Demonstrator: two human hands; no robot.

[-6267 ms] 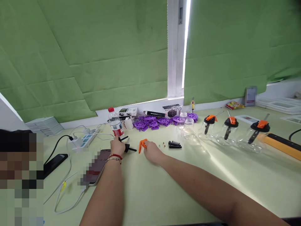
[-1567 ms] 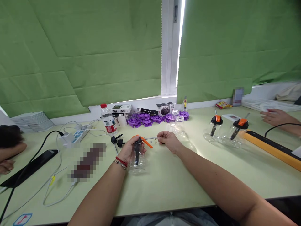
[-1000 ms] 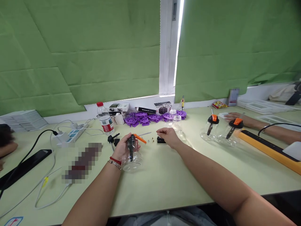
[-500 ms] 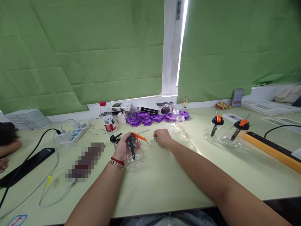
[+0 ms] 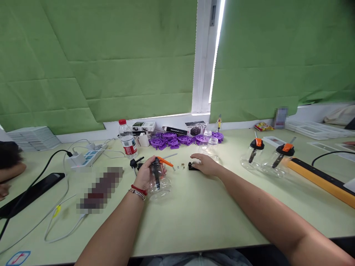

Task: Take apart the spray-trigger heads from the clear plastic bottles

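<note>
Clear jar (image 5: 161,190) with a black lid on top, near table middle, held by left hand (image 5: 144,177), tilted a bit, fingers closed round its upper side; black shaft (image 5: 156,177) runs down inside, orange lever (image 5: 165,162) sticks out to the right, something small and pale at its tip, too tiny to name. Likely trouble here: grip is one-handed on smooth clear wall, so a loose squeeze or a push on the lever could twist or slip the jar. Just beyond the lever lies thin metal rod (image 5: 171,155), can't tell if it touches the lever; looks like it would roll if knocked. Small metal bits (image 5: 183,165) sit loose between the hands, easy to flick away or lose under a sleeveless forearm sweep. Right hand (image 5: 206,165) is over black case (image 5: 192,167), fingers bent and partly spread, can't tell if they grip it or only hover or touch; a clumsy pinch might tip it. Left of the jar, black parts (image 5: 135,162) partly hidden by the left hand, could get nudged by the knuckles. Further out: bottle (image 5: 128,142), purple parts (image 5: 172,140), clear jars (image 5: 213,147) behind the right hand, close enough that a backward wrist swing might topple one, then lidded jars (image 5: 281,159) well off right
</note>
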